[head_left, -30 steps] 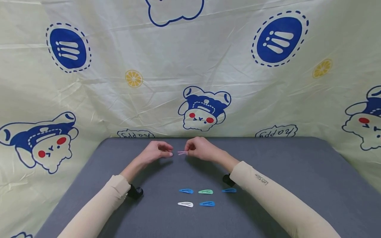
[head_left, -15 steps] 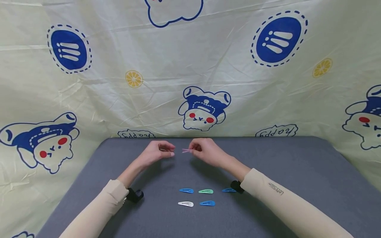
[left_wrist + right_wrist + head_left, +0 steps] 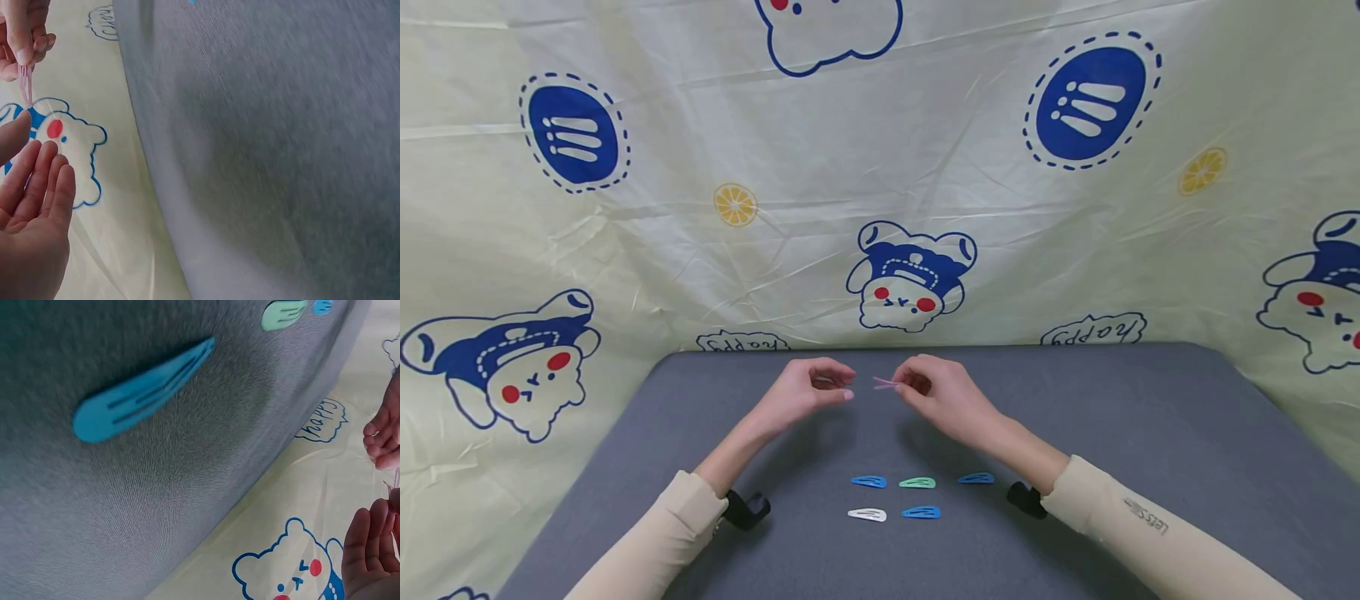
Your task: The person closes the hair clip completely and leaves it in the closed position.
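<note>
A pink snap hair clip (image 3: 884, 382), its two parts spread apart, is pinched between the thumb and fingers of my right hand (image 3: 947, 400) above the far part of the table. Facing it from the left is my left hand (image 3: 808, 390), fingers relaxed and slightly bent, with nothing visible in its grasp. A small gap separates the left fingertips from the clip in the head view. In the left wrist view the pink clip (image 3: 25, 84) points down toward the left thumb. The right wrist view shows the clip only partly, at its right edge.
Nearer on the grey table (image 3: 820, 558) lie a blue hair clip (image 3: 868, 482), a green one (image 3: 917, 483) and another blue one (image 3: 976, 478) in a row. In front are a white clip (image 3: 867, 515) and a blue clip (image 3: 921, 512). A printed curtain (image 3: 805, 275) hangs behind.
My right hand has shifted right and slightly nearer, carrying the pink hair clip with it. The left hand has moved a little to the right. The clips on the table stay put.
</note>
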### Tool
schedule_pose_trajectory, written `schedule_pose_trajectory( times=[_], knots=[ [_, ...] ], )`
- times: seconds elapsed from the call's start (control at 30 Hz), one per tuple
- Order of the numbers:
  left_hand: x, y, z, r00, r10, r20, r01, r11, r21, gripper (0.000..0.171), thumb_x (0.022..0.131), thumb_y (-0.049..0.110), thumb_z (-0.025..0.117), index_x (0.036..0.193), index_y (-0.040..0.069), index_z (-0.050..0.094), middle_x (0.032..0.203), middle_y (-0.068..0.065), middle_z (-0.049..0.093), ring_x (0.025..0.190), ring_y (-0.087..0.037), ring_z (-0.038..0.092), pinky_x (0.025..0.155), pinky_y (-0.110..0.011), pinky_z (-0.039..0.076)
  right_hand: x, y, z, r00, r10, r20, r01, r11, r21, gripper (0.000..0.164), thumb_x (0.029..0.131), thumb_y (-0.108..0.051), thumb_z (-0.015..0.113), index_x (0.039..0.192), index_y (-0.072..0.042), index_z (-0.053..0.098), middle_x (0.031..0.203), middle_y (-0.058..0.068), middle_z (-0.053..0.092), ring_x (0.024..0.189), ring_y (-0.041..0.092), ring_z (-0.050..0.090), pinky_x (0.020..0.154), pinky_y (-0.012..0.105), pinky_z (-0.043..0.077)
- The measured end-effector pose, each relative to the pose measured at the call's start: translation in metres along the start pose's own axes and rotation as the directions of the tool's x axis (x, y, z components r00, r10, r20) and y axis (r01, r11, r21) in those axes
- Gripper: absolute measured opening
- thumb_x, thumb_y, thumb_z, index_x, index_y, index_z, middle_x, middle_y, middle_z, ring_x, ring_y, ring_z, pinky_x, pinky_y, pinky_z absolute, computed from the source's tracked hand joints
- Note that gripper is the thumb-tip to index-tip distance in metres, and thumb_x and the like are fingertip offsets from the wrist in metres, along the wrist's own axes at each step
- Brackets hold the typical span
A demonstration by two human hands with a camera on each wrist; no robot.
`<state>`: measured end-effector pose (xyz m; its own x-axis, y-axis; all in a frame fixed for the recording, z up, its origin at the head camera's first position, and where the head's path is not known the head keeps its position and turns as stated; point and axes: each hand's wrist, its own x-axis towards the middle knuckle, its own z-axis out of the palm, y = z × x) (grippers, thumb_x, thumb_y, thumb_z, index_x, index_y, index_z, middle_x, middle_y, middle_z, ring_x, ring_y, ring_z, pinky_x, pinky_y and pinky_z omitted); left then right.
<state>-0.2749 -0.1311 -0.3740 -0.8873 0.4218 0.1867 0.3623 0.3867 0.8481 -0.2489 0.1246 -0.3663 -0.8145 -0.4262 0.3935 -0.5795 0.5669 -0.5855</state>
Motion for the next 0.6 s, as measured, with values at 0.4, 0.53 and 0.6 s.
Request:
schedule_pose_trajectory(
  times=[0.4,0.53,0.6],
  knots=[
    [-0.015,0.020,0.015,0.997,0.072,0.030,-0.072,0.997,0.007,0.029,0.087,0.011,0.075,0.115,0.004,0.069,0.111,-0.011,0.068,0.102,-0.027,0.063,0.093,-0.043,0.049,-0.037,-0.011,-0.012,0.998,-0.009,-0.070,0.008,1.000,-0.003,0.011,0.091,-0.015,0.072,0.098,-0.023,0.068,0.087,-0.014,0.058,0.077,0.007,0.055,0.070,0.031,0.052],
    [-0.019,0.021,0.022,0.996,0.085,0.013,-0.085,0.996,0.029,0.029,0.086,0.013,0.077,0.114,0.010,0.070,0.111,-0.008,0.068,0.102,-0.023,0.062,0.094,-0.042,0.049,-0.048,-0.016,-0.017,0.997,-0.018,-0.076,0.018,1.000,-0.004,0.013,0.090,-0.015,0.073,0.096,-0.025,0.068,0.088,-0.015,0.058,0.078,0.006,0.055,0.069,0.027,0.050],
    [-0.022,0.024,0.026,0.996,0.093,0.006,-0.094,0.995,0.031,0.029,0.085,0.012,0.078,0.113,0.010,0.070,0.110,-0.007,0.068,0.102,-0.024,0.063,0.094,-0.044,0.049,-0.053,-0.018,-0.019,0.996,-0.013,-0.084,0.014,1.000,0.004,0.014,0.090,-0.014,0.073,0.096,-0.026,0.068,0.089,-0.016,0.059,0.079,0.005,0.056,0.069,0.028,0.051]
  ],
)
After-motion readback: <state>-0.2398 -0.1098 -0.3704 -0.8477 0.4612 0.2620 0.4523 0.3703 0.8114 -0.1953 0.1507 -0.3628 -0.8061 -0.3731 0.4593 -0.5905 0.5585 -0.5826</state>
